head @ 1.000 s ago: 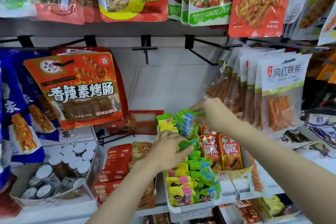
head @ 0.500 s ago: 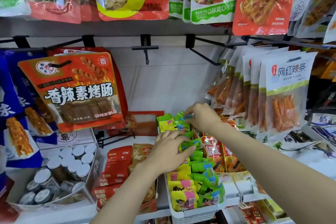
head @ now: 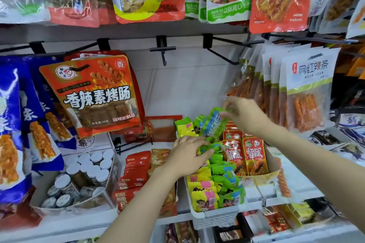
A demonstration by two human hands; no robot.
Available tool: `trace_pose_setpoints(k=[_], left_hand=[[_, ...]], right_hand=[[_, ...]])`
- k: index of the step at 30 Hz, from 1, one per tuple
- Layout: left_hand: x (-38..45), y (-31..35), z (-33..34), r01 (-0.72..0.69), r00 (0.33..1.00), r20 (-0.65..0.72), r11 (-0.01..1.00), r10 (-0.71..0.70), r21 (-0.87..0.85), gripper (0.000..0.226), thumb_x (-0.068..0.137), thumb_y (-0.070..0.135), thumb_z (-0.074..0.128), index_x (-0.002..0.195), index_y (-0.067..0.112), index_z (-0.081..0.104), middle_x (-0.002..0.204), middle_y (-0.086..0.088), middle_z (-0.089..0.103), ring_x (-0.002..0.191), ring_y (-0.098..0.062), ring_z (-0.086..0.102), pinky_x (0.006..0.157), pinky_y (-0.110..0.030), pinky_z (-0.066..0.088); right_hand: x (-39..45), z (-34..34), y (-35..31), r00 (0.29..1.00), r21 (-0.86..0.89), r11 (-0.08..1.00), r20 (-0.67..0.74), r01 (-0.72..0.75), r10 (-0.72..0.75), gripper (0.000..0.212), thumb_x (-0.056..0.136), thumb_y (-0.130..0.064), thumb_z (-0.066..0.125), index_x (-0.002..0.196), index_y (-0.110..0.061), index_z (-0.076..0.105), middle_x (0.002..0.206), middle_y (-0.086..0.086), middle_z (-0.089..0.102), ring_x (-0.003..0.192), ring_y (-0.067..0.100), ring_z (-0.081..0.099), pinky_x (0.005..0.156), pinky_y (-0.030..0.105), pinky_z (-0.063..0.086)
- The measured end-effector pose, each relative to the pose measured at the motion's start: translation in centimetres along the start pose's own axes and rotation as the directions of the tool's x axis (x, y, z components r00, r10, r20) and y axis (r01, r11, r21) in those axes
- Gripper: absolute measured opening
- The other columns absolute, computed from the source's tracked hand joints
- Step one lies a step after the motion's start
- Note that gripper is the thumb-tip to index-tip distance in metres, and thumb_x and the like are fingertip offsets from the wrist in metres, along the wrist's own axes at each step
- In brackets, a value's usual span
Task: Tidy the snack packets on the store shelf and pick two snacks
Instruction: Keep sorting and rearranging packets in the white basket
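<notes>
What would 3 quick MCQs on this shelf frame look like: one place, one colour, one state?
1. Where does the left hand rest?
A. on the small green packets in the white plastic basket
B. on the white-lidded jars
C. on the blue hanging bags

2. What colours is the small packet in the right hand?
A. red
B. green and blue
C. purple

3. How is that packet held?
A. lying flat in the basket
B. pinched and lifted above the basket
C. hanging on a hook

Key: A, fingers lie on the green pile; B, green edges with a blue panel; B, fingertips pinch its top.
</notes>
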State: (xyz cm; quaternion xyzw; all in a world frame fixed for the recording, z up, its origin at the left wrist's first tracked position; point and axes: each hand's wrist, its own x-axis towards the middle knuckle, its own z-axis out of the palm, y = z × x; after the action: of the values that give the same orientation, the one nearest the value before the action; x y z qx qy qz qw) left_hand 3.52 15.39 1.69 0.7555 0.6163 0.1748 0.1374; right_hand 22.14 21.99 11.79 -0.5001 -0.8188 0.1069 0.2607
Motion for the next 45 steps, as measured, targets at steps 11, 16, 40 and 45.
trace_pose_setpoints(k=[11,16,40,45], left_hand=[[-6.1,6.7,-2.9,-0.02,0.954,-0.103,0.282,-0.283,-0.959,0.066,0.074,0.03,0.08,0.133,0.03,0.051,0.136,0.005,0.057,0.119,-0.008,0.06,0.084,-0.015,0.052],[-9.9,9.5,-2.8,-0.032,0.97,-0.02,-0.047,-0.241,-0.998,0.063,0.078,0.024,0.072,0.135,0.005,0.053,0.122,-0.011,0.07,0.111,-0.025,0.067,0.104,-0.048,0.048],[-14.2,10.4,-4.9,0.236,0.966,0.251,-0.616,0.065,-0.752,0.062,0.069,0.001,0.086,0.125,-0.008,0.062,0.127,-0.027,0.059,0.096,-0.031,0.068,0.076,-0.03,0.061],[-12.8,10.8,-3.8,-0.023,0.941,-0.085,0.19,-0.327,-0.982,0.052,0.069,0.007,0.085,0.118,0.016,0.07,0.109,0.003,0.075,0.099,-0.011,0.071,0.072,-0.018,0.054]], right_hand=[[-5.6,-10.7,-3.1,0.982,0.548,0.833,-0.099,-0.083,0.163,0.019,0.079,-0.034,0.078,0.085,-0.021,0.066,0.081,0.0,0.077,0.079,0.017,0.072,0.073,0.036,0.06],[-7.6,-11.7,-4.4,0.989,0.68,0.73,-0.041,-0.075,0.14,0.012,0.083,-0.025,0.073,0.076,-0.024,0.064,0.079,0.004,0.076,0.077,0.023,0.07,0.067,0.033,0.06],[-9.5,-9.7,-5.2,0.991,0.821,0.562,0.029,-0.097,0.129,0.01,0.097,-0.018,0.057,0.097,-0.01,0.065,0.096,0.009,0.068,0.08,0.017,0.073,0.061,0.017,0.055],[-8.7,-9.3,-3.9,0.96,0.833,0.479,0.263,-0.276,0.097,0.041,0.099,-0.043,0.048,0.123,-0.014,0.063,0.111,0.007,0.073,0.104,0.017,0.07,0.085,0.028,0.058]])
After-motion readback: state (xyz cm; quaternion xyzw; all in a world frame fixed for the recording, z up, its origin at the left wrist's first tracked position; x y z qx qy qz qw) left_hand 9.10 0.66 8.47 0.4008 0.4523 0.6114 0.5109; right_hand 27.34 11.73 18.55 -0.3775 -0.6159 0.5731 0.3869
